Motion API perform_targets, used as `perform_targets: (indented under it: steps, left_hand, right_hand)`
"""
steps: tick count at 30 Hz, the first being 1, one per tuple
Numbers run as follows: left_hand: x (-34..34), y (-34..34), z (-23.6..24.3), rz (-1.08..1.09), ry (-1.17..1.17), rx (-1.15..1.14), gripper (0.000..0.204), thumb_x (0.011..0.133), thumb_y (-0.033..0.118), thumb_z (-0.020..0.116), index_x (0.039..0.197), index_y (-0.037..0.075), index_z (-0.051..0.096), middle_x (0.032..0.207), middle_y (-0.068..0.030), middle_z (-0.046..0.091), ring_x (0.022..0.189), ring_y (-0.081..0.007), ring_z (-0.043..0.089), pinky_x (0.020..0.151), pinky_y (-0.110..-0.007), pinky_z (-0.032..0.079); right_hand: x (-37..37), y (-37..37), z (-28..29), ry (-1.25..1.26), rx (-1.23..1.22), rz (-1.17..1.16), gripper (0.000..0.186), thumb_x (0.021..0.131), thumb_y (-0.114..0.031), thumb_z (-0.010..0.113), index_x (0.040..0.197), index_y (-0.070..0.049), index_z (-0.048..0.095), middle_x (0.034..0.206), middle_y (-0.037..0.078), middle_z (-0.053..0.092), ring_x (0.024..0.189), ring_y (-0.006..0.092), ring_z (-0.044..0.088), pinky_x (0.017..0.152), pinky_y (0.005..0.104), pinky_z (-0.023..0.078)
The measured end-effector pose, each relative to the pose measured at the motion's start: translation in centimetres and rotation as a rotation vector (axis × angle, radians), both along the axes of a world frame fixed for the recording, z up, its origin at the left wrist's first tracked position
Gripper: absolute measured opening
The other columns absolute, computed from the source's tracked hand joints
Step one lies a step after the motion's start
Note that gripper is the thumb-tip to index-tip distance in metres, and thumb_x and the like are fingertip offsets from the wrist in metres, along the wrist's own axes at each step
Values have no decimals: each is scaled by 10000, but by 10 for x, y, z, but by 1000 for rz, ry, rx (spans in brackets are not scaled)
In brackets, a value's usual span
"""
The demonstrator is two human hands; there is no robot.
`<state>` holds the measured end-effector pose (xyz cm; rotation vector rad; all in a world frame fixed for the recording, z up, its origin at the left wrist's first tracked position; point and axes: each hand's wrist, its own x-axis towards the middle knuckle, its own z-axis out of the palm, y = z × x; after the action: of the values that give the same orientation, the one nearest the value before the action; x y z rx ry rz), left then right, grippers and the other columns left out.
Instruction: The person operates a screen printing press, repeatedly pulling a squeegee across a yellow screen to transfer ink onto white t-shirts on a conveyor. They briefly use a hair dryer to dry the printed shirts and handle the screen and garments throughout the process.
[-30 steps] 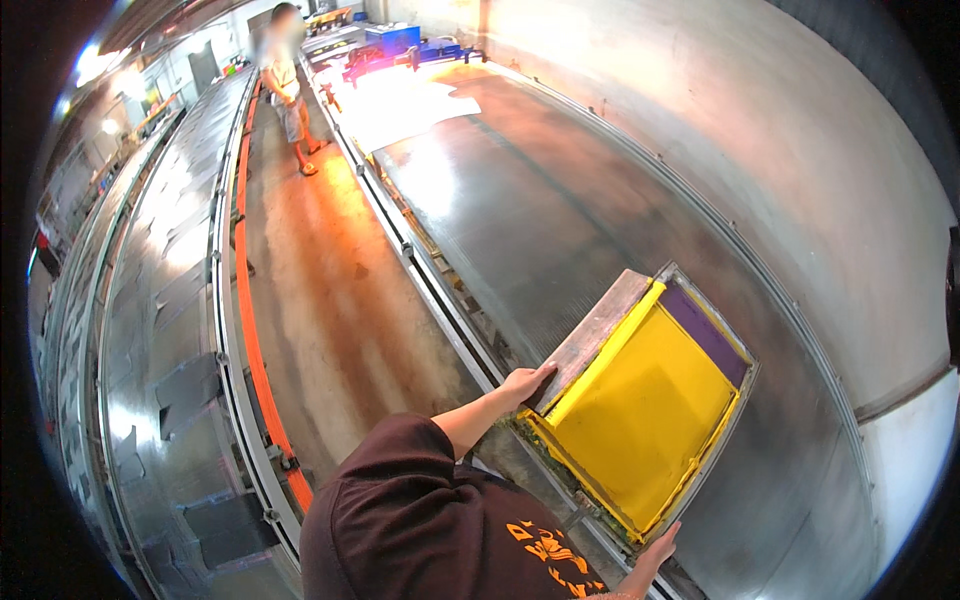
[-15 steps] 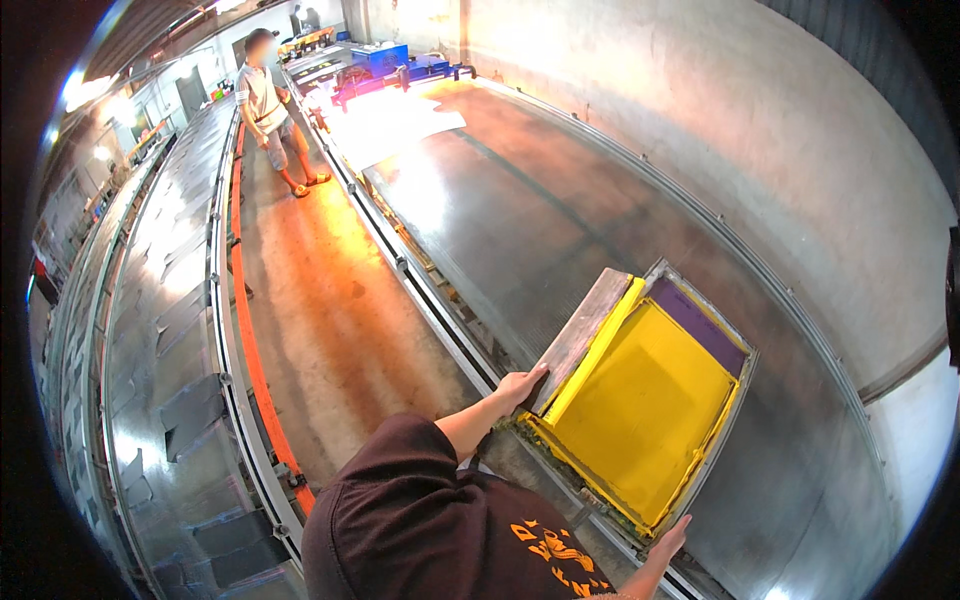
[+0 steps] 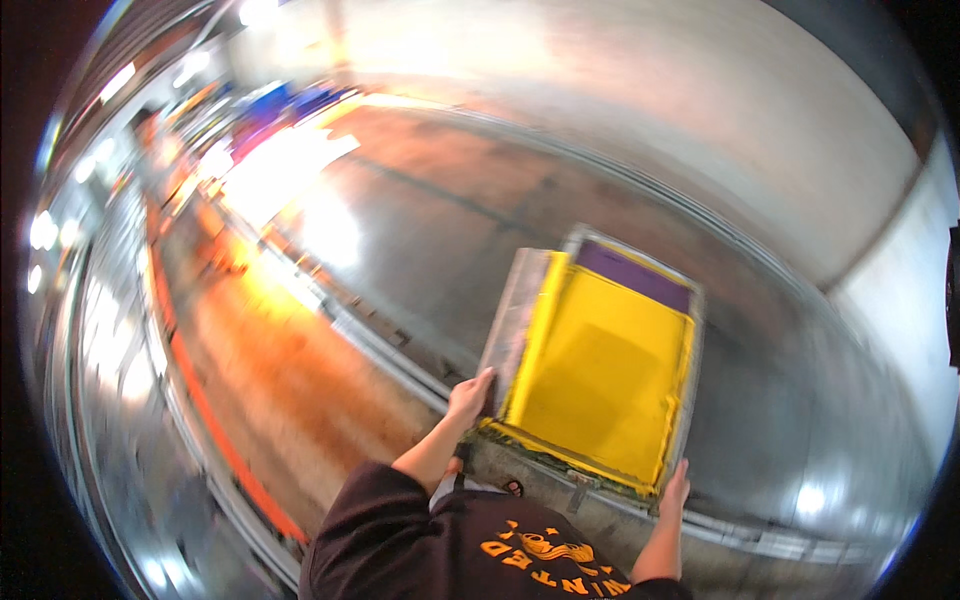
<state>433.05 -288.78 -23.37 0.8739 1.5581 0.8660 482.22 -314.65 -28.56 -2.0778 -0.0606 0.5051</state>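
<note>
I carry a metal-edged printing screen (image 3: 610,380) coated in yellow ink, with a purple band across its far end, over the long dark table. A wooden-handled squeegee (image 3: 512,310), yellow along its blade, lies along the screen's left side. My left hand (image 3: 468,398) grips the screen's left side together with the squeegee handle near the lower corner. My right hand (image 3: 673,488) grips the frame's right side at its lower corner.
The long dark table (image 3: 430,260) with metal rails runs beside a concrete wall (image 3: 650,110). A blurred person (image 3: 165,150) stands in the aisle at upper left, beside an orange strip (image 3: 225,430) and another long table (image 3: 105,330). Blue machinery (image 3: 268,100) stands at the far end.
My view has swung to the right and blurred, and the screen now sits more upright in the picture. The person in the aisle shows farther left. Both hands keep their grip.
</note>
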Motion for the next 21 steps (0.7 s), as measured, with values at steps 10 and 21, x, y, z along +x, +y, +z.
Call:
perform_targets:
  steps: [10,21]
  left_hand:
    - [-6,8,-21,-38,-247,2,530,974,508,700,889,-15,697,866,-5,651,768,-121,568,704,-297,490]
    - [-2,-14,19,47,-207,-92,509,924,577,714,806,84,676,639,-4,553,521,-160,489,469,-345,380]
  right_hand:
    - [-17,10,49,95,-92,83,723,975,-696,533,663,-50,443,649,71,442,592,214,417,584,473,327]
    - [-30,-5,64,146,-181,114,755,988,-712,475,639,-42,465,622,88,481,522,240,467,535,481,352]
